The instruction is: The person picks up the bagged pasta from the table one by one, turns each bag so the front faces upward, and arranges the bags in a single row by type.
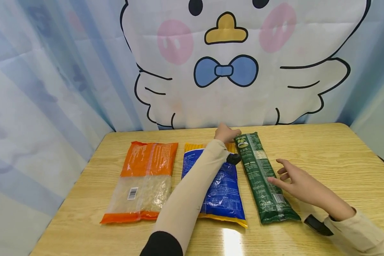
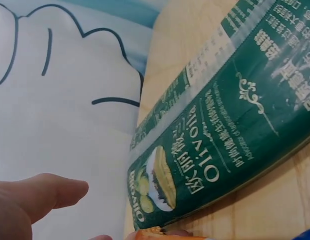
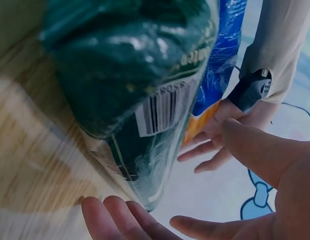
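Observation:
A long dark green spaghetti package (image 1: 259,177) lies on the table, its far end leaning slightly left. Beside it lies a blue bag (image 1: 224,192) with yellow-orange ends, partly hidden under my left forearm. My left hand (image 1: 226,134) is at that bag's far end, close to the top of the spaghetti package; its thumb (image 2: 65,192) is extended and the fingers (image 3: 212,160) are loosely spread near the bag's orange edge. Over the right side of the spaghetti package, my right hand (image 1: 296,183) hovers with relaxed fingers and thumb apart, holding nothing.
An orange and clear bag (image 1: 147,181) of pale contents lies at the left of the wooden table (image 1: 332,156). Behind the table's far edge hangs a curtain (image 1: 179,96) with a cartoon bird. Black wrist cameras sit on both sleeves.

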Demonstrator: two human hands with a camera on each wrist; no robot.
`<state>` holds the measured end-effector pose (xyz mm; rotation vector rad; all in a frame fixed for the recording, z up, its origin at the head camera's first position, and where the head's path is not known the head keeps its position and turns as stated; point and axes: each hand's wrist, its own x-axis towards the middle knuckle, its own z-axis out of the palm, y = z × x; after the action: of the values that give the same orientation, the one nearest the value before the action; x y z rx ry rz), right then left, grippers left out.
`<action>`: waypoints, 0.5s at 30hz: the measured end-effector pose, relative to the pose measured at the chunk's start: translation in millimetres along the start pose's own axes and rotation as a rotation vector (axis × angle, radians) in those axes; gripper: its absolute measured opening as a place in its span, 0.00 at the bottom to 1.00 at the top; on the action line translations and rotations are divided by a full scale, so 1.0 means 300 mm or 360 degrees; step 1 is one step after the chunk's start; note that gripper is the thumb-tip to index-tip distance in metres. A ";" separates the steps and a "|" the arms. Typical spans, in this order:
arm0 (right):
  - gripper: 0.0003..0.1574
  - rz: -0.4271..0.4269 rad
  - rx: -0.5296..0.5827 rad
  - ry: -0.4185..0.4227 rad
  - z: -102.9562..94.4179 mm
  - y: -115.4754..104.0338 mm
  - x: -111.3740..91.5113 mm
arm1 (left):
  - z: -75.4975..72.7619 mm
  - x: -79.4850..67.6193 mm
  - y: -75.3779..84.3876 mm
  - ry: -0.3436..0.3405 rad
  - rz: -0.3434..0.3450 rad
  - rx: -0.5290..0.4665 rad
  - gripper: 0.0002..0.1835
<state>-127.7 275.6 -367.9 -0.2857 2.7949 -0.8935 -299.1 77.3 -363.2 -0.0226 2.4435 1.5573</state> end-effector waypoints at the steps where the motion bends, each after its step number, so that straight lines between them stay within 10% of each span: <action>1: 0.57 0.0001 0.0005 -0.0005 0.001 0.001 0.000 | 0.001 -0.005 0.000 0.0002 -0.0001 -0.0009 0.26; 5: 0.56 -0.0024 0.0027 -0.0027 0.006 0.008 0.005 | 0.004 -0.016 -0.006 0.0038 -0.0022 -0.0076 0.11; 15: 0.57 -0.0033 -0.0085 -0.0003 0.027 0.010 0.026 | -0.020 0.013 -0.034 -0.0125 -0.0108 -0.0418 0.30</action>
<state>-133.6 271.7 -377.3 -0.3236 2.8222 -0.8235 -302.6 68.0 -370.7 -0.0882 2.1417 1.8004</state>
